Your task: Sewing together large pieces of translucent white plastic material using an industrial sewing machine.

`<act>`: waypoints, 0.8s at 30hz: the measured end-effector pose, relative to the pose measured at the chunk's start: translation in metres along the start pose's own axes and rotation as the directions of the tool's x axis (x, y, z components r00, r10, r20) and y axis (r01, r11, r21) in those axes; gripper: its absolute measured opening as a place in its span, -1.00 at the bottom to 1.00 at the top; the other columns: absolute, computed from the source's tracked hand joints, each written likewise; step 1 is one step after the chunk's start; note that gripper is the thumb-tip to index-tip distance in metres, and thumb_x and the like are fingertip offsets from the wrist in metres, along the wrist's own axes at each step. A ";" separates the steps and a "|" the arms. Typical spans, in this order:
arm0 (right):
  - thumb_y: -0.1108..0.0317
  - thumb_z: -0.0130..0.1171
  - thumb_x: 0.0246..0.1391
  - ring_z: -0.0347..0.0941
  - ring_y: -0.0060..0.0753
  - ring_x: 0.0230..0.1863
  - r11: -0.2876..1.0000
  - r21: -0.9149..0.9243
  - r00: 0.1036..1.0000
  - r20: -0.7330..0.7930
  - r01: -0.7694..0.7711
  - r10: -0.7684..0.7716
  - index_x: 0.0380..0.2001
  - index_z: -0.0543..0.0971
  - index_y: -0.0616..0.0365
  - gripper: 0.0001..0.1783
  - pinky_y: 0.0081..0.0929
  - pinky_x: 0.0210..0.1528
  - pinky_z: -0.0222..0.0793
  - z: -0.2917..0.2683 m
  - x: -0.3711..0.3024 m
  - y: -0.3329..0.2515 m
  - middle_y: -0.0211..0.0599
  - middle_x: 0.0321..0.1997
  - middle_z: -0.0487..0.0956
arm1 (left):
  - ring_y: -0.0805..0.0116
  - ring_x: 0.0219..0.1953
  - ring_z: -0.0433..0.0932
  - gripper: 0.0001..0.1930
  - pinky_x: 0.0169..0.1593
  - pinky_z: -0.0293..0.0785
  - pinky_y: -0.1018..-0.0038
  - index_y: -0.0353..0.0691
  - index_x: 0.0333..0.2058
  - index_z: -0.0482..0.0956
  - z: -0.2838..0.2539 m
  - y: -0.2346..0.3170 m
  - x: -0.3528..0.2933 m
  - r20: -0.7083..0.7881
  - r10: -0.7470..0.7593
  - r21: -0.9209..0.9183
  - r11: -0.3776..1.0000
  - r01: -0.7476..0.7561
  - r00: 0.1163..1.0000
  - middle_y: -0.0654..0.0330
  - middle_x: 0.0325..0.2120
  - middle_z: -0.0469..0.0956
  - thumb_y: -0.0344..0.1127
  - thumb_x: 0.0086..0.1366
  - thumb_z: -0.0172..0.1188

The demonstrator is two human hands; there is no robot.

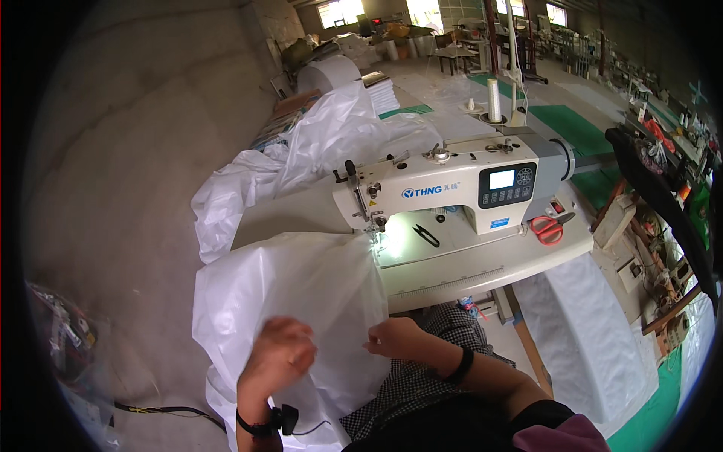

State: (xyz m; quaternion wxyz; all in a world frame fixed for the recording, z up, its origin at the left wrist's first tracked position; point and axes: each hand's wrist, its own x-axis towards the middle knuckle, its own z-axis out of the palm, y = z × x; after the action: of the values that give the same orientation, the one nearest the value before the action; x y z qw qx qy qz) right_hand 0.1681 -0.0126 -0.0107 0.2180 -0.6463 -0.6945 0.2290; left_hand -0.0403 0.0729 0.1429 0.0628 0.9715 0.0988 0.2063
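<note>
A white plastic sheet (294, 279) drapes over the near left edge of the sewing machine's table, one edge running up under the needle area. In front of it is my left hand (282, 348), slightly blurred, its fingers curled in; whether they pinch anything does not show. My right hand (395, 337) is closed at the sheet's right edge, fingertips pressed together on the plastic. Beyond both hands stands the white sewing machine (444, 184), its lamp lit beside the needle and its panel screen glowing.
Black thread snips (426, 236) lie on the machine bed; red-handled scissors (550, 229) rest at the table's right. More white sheeting (331, 135) is heaped behind the table. A thread cone (493, 102) stands beyond the machine. Quilted white material (587, 339) hangs at lower right.
</note>
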 end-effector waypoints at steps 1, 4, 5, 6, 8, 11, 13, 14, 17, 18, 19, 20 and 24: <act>0.14 0.03 0.05 0.53 -0.07 -0.44 1.000 0.001 1.000 -0.003 0.000 0.000 -0.60 0.49 0.16 -0.67 -0.22 -0.39 0.46 -0.005 0.001 0.003 -0.19 -0.31 0.53 | 0.11 -0.35 0.53 -0.91 -0.23 0.43 0.29 -0.18 -0.56 0.52 0.006 0.001 -0.004 0.174 -0.012 -0.203 0.978 0.048 0.985 0.17 -0.42 0.55 -0.47 -0.05 0.27; 0.13 0.08 0.02 0.54 -0.04 -0.40 0.967 -0.018 0.929 -0.281 -0.255 0.240 -0.30 0.43 0.23 -0.65 -0.18 -0.32 0.46 -0.013 0.015 0.017 -0.16 -0.51 0.55 | 0.11 -0.35 0.55 -0.94 -0.20 0.46 0.35 -0.22 -0.46 0.56 0.031 -0.004 -0.015 0.527 -0.163 -0.258 0.905 0.340 0.834 0.14 -0.39 0.56 -0.41 0.08 0.24; 0.13 0.09 0.02 0.53 -0.04 -0.38 0.943 -0.026 0.876 -0.381 -0.331 0.297 -0.29 0.42 0.23 -0.64 -0.19 -0.31 0.47 -0.014 0.023 0.023 -0.16 -0.46 0.55 | 0.15 -0.33 0.56 -0.88 -0.21 0.47 0.37 -0.22 -0.37 0.57 0.040 -0.014 -0.015 0.543 -0.142 -0.314 0.880 0.357 0.827 0.11 -0.36 0.57 -0.33 0.13 0.22; 0.14 0.09 0.02 0.53 -0.04 -0.37 0.908 -0.030 0.799 -0.487 -0.418 0.352 -0.28 0.42 0.24 -0.64 -0.20 -0.31 0.47 -0.014 0.032 0.028 -0.15 -0.41 0.55 | 0.19 -0.32 0.57 -0.81 -0.22 0.48 0.40 -0.23 -0.29 0.58 0.049 -0.027 -0.014 0.555 -0.121 -0.367 0.852 0.373 0.823 0.09 -0.33 0.58 -0.25 0.19 0.19; 0.14 0.05 0.04 0.53 -0.02 -0.37 0.917 -0.038 0.803 -0.498 -0.397 0.327 -0.27 0.41 0.26 -0.64 -0.19 -0.29 0.46 -0.010 0.050 0.034 -0.17 -0.39 0.55 | 0.23 -0.27 0.58 -0.77 -0.17 0.47 0.48 -0.19 -0.19 0.57 0.069 -0.067 -0.003 0.274 -0.312 -0.548 0.727 0.414 0.910 0.06 -0.27 0.59 -0.23 0.22 0.16; 0.18 0.01 0.07 0.53 0.00 -0.33 0.898 -0.045 0.793 -0.489 -0.438 0.362 -0.29 0.39 0.28 -0.67 -0.17 -0.26 0.45 -0.006 0.070 0.042 -0.15 -0.36 0.56 | 0.12 -0.10 0.52 -0.70 -0.04 0.42 0.37 -0.10 -0.09 0.53 0.112 -0.132 0.016 0.119 -0.594 -0.584 0.606 0.540 0.796 0.00 -0.13 0.53 -0.15 0.24 0.12; 0.21 0.00 0.08 0.53 0.01 -0.31 0.872 -0.047 0.785 -0.461 -0.487 0.413 -0.32 0.39 0.28 -0.70 -0.15 -0.26 0.44 -0.006 0.074 0.050 -0.12 -0.36 0.56 | 0.11 0.17 0.27 -0.57 0.19 0.15 0.18 -0.01 0.06 0.41 0.139 -0.165 0.018 -0.039 -0.638 0.162 0.755 0.635 0.769 0.05 0.11 0.34 0.00 0.28 -0.04; 0.22 0.00 0.08 0.52 0.02 -0.29 0.867 0.025 0.768 -0.452 -0.497 0.453 -0.32 0.40 0.28 -0.71 -0.13 -0.25 0.42 -0.007 0.074 0.055 -0.08 -0.37 0.56 | 0.11 0.17 0.27 -0.57 0.19 0.15 0.18 -0.01 0.06 0.41 0.149 -0.177 0.016 -0.092 -0.585 0.155 0.791 0.592 0.806 0.05 0.11 0.34 0.00 0.28 -0.04; 0.27 0.01 0.06 0.52 0.02 -0.30 0.857 0.143 0.751 -0.426 -0.495 0.505 -0.33 0.40 0.28 -0.75 -0.14 -0.25 0.41 -0.013 0.068 0.068 -0.03 -0.39 0.57 | 0.17 0.31 0.02 -0.47 0.29 -0.11 0.14 0.07 0.19 0.26 0.168 -0.203 0.015 0.036 -0.751 0.269 0.642 0.718 0.659 0.17 0.26 0.11 0.11 0.29 -0.15; 0.30 0.02 0.04 0.53 0.02 -0.33 0.851 0.186 0.739 -0.429 -0.491 0.520 -0.33 0.41 0.28 -0.76 -0.16 -0.25 0.42 -0.015 0.066 0.070 -0.02 -0.40 0.57 | 0.21 0.33 -0.05 -0.45 0.30 -0.22 0.11 0.12 0.21 0.21 0.170 -0.209 0.015 0.056 -0.752 0.268 0.645 0.716 0.657 0.22 0.28 0.06 0.13 0.29 -0.19; 0.30 0.02 0.04 0.53 0.02 -0.33 0.860 0.184 0.753 -0.420 -0.477 0.507 -0.33 0.41 0.28 -0.76 -0.16 -0.25 0.42 -0.019 0.064 0.071 -0.02 -0.40 0.57 | 0.24 0.35 -0.12 -0.44 0.32 -0.34 0.08 0.18 0.23 0.16 0.170 -0.214 0.017 0.047 -0.732 0.252 0.667 0.701 0.680 0.27 0.30 0.01 0.16 0.29 -0.23; 0.29 0.02 0.05 0.52 0.03 -0.33 0.866 0.150 0.778 -0.387 -0.476 0.495 -0.34 0.40 0.28 -0.76 -0.14 -0.26 0.41 -0.022 0.063 0.072 -0.01 -0.41 0.56 | 0.23 0.34 -0.07 -0.44 0.32 -0.29 0.09 0.15 0.23 0.17 0.171 -0.217 0.017 0.029 -0.709 0.243 0.688 0.683 0.704 0.25 0.29 0.04 0.14 0.29 -0.20; 0.28 0.02 0.05 0.51 0.04 -0.34 0.867 0.101 0.746 -0.467 -0.488 0.474 -0.34 0.41 0.27 -0.77 -0.12 -0.28 0.40 -0.035 0.065 0.069 0.00 -0.43 0.55 | 0.24 0.34 -0.07 -0.44 0.31 -0.28 0.09 0.13 0.23 0.18 0.171 -0.225 0.020 0.081 -0.728 0.292 0.670 0.683 0.680 0.25 0.29 0.05 0.13 0.29 -0.19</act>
State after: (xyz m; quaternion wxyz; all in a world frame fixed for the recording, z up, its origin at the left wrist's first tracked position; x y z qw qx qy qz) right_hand 0.2392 0.0576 -0.0237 0.3071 -0.8419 -0.4319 0.1014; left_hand 0.0107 0.2820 -0.0408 0.0304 0.8717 0.4856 0.0585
